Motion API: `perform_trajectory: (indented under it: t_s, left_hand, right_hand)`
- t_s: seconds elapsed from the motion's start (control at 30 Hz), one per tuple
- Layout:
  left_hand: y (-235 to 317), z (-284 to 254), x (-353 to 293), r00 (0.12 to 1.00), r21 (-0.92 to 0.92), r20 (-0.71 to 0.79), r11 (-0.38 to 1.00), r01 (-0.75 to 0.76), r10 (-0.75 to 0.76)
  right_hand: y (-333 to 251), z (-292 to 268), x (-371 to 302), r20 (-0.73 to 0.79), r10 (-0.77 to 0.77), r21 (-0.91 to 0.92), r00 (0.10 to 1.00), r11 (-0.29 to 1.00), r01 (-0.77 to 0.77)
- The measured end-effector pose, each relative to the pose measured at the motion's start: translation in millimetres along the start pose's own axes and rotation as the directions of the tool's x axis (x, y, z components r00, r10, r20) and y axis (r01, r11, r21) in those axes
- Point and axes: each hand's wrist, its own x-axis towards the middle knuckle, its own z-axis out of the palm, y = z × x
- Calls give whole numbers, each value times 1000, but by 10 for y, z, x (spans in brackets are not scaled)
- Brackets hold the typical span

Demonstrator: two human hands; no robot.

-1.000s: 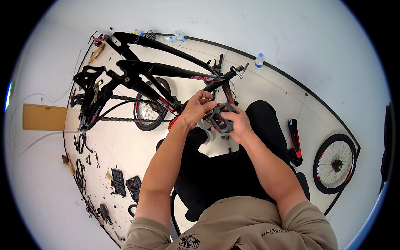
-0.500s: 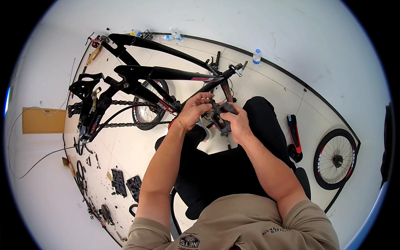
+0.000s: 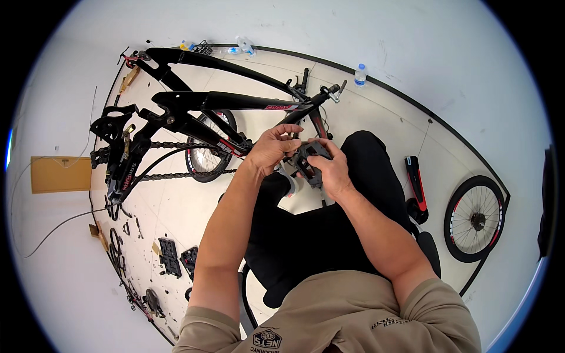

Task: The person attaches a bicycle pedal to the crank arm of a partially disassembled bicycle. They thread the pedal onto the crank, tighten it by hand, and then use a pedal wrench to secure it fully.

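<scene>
Over my lap, my right hand [image 3: 333, 167] grips a dark grey bicycle pedal [image 3: 316, 177], thumb on its upper face and fingers round its far edge. My left hand [image 3: 271, 150] is at the pedal's left end with thumb and fingertips pinched together. Whatever sits between those fingertips is too small or hidden to make out. Just left of my hands stands a black bicycle frame [image 3: 235, 101] with red and white markings. A chain [image 3: 182, 175] runs along its lower part toward my left wrist.
A spoked wheel [image 3: 452, 219] leans by the right wall, near a black and red part [image 3: 415, 183]. A bottle [image 3: 360, 76] stands at the far wall. Open tool cases [image 3: 169, 259] and several loose parts lie on the left floor. Another wheel [image 3: 232, 130] is behind the frame.
The pedal has tilted slightly in my right hand. My left fingertips have shifted a little up and stay pinched at its end. The whole view has moved slightly.
</scene>
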Motion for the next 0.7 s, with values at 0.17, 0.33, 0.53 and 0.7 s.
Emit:
perform_trajectory:
  t_s: [0.17,0.33,0.53,0.7]
  left_hand:
    - [42,-16,-36,1000,-28,31,1000,-5,6]
    - [39,-73,-39,997,-41,83,999,1,3]
    - [61,-77,-90,994,-44,108,999,-9,13]
    - [49,-94,-87,993,-33,120,999,-8,11]
  right_hand:
    - [-74,49,-44,54,159,252,986,953,-168]
    - [39,19,-11,183,280,536,942,775,-335]
    - [163,51,-53,240,321,662,916,636,-397]
    - [188,44,-65,246,363,652,899,624,-431]
